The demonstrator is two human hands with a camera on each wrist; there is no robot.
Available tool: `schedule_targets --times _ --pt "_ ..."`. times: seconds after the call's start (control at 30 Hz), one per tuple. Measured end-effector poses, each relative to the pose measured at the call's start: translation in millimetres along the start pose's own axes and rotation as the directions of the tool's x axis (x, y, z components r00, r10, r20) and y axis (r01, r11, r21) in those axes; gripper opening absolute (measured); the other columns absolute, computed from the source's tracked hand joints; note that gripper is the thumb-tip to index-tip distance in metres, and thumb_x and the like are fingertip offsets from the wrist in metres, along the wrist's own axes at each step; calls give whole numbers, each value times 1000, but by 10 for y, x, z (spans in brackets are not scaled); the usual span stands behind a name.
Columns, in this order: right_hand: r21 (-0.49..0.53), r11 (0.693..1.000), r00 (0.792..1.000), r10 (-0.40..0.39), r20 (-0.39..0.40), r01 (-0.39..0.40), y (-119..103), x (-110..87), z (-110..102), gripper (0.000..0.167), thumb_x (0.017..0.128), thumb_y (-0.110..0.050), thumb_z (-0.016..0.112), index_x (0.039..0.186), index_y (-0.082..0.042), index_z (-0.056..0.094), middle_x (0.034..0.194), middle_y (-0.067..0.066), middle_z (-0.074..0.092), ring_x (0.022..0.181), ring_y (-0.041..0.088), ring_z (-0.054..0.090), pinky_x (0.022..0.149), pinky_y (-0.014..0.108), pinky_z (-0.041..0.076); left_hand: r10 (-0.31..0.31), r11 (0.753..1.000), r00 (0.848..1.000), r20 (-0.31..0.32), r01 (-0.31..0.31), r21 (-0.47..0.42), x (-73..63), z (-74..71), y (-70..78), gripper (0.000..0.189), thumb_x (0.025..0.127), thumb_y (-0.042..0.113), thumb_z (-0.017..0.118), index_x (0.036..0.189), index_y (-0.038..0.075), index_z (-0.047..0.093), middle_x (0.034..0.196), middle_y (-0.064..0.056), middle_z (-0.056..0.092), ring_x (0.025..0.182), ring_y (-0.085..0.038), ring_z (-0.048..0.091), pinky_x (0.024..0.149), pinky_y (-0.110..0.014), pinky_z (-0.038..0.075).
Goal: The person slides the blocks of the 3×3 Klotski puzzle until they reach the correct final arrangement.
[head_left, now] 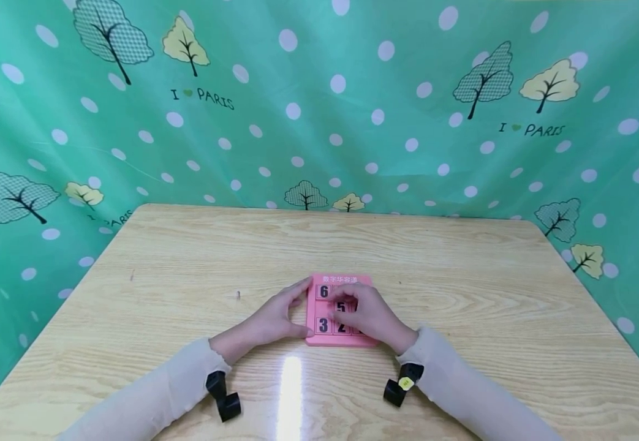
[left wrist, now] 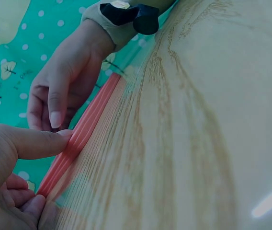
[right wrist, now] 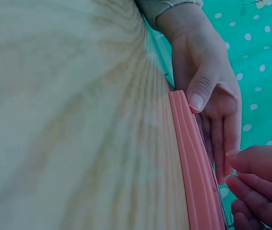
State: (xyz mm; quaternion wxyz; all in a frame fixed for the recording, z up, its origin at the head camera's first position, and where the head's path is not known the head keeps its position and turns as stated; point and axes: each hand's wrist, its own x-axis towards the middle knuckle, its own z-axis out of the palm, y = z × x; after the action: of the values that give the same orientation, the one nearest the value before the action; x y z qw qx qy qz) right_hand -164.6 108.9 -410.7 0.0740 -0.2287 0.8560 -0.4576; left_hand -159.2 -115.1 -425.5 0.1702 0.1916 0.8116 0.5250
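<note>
A pink sliding number puzzle (head_left: pixel 341 341) lies flat on the table, its numbered tiles partly covered. The 6 shows at top left, the 5 in the middle, the 3 and 2 in the bottom row; the middle-left spot is bare pink. My left hand (head_left: pixel 275 315) rests along the puzzle's left side, thumb near the lower corner and straight index finger near the upper one. Over the tiles is my right hand (head_left: pixel 371 312), its bent fingertips and thumb apart above the left and middle columns. It hides the right-hand tiles. The left wrist view shows the puzzle's pink edge (left wrist: pixel 83 129).
The wooden table (head_left: pixel 462 275) extends around the puzzle, with a bright light reflection (head_left: pixel 290 398) in front of it. Behind hangs a green dotted curtain (head_left: pixel 319 122) with tree prints. A black wrist camera (head_left: pixel 222 395) is strapped to the left sleeve, another (head_left: pixel 402 384) to the right.
</note>
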Motion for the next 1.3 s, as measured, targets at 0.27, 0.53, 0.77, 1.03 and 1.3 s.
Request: schedule_targets --times 0.27,0.53,0.77,1.03,1.3 --pt "-6 1000 999 25 20 -25 -11 -111 -13 22 79 -8 73 100 -14 70 100 -2 61 94 15 51 83 29 46 -2 1000 1000 -5 2 -11 -6 0 33 98 70 9 79 150 8 23 155 -11 22 133 -34 37 112 -41 30" --pt "7 1000 999 10 42 -10 0 -142 16 25 75 -6 75 98 -14 70 102 -4 63 102 16 53 92 38 43 7 1000 1000 -6 -7 4 -3 -5 29 98 70 7 79 150 7 22 155 -11 21 131 -35 39 111 -41 31" --pt "11 1000 998 6 55 -6 -10 -153 34 26 73 -3 73 97 -14 70 100 -3 62 98 16 52 87 34 45 4 1000 1000 -6 -4 1 -9 -5 36 98 70 8 79 150 7 22 155 -11 22 131 -35 39 112 -42 29" --pt "-2 1000 998 10 60 -10 -28 -161 36 26 73 -2 73 95 -14 70 98 -4 61 96 15 50 85 31 46 1 1000 1000 -7 -1 -3 -9 -1 39 98 70 8 79 150 7 23 155 -11 22 132 -35 38 112 -42 29" --pt "-30 1000 999 7 51 -5 -41 -146 45 25 73 -3 74 96 -14 70 97 -4 61 95 14 50 85 31 46 1 1000 1000 -11 -1 -13 -10 -2 21 98 70 8 79 150 7 23 155 -11 22 131 -35 39 112 -43 29"
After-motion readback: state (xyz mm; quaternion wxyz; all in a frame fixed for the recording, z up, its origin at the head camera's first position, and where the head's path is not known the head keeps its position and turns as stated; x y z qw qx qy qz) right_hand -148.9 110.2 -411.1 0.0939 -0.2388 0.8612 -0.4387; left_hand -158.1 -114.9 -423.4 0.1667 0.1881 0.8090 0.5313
